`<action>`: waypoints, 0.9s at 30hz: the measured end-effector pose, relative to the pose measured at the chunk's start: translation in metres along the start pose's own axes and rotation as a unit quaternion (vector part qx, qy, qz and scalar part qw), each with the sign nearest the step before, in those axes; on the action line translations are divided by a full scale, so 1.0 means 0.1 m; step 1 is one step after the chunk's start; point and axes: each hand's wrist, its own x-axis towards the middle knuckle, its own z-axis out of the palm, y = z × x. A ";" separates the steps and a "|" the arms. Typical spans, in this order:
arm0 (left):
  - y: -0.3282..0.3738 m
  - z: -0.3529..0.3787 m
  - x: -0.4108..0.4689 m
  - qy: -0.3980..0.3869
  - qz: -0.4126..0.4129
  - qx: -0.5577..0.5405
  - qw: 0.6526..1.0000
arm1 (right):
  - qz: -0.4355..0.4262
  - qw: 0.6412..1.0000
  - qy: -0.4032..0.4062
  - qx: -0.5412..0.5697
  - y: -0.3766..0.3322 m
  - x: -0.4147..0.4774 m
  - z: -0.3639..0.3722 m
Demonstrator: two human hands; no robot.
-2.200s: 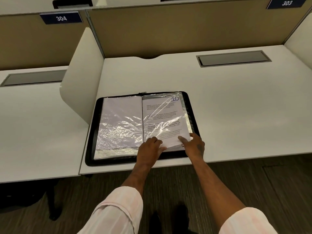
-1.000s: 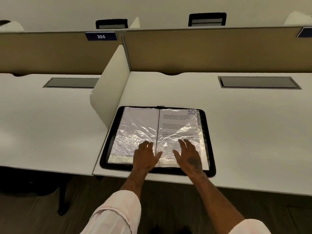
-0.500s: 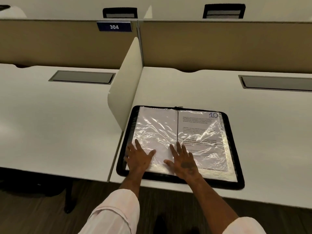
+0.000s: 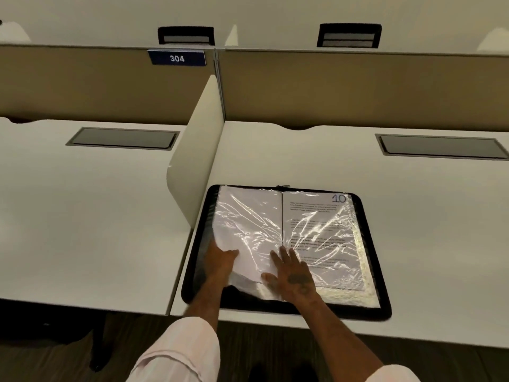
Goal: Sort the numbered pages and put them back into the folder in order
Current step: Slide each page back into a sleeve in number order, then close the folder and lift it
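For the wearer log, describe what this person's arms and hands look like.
Pale pink fabric sleeves, the left sleeve and the right sleeve, end short of the bare forearms. The left hand and right hand wear no gloves; no ring or watch shows. A dark tattoo-like mark sits on the right hand's back.

The black-rimmed folder (image 4: pixel 344 310) lies open and flat just right of the white divider (image 4: pixel 198 161); its right-hand page (image 4: pixel 325 230) (printed text under crinkled plastic) bears 10, the left-hand page (image 4: pixel 248 216) blank, near corner raised.
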 end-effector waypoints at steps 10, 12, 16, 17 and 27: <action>0.68 0.45 -0.51 -0.155 0.069 -0.119 0.978 | 0.068 0.869 0.139 0.470 0.34 -0.01 -1.01; 0.82 0.67 -0.68 -0.180 0.116 -0.073 0.974 | 0.079 0.839 0.145 0.519 0.46 -0.01 -1.20; 0.90 1.21 -0.96 -0.196 0.191 0.094 0.957 | 0.121 0.782 0.115 0.601 0.79 -0.08 -1.36; 0.90 1.31 -1.01 -0.193 0.203 0.127 0.952 | 0.133 0.783 0.109 0.598 0.87 -0.09 -1.36; 0.71 1.76 -1.10 -0.306 0.205 0.205 0.907 | 0.187 0.893 0.144 0.383 1.61 -0.15 -0.96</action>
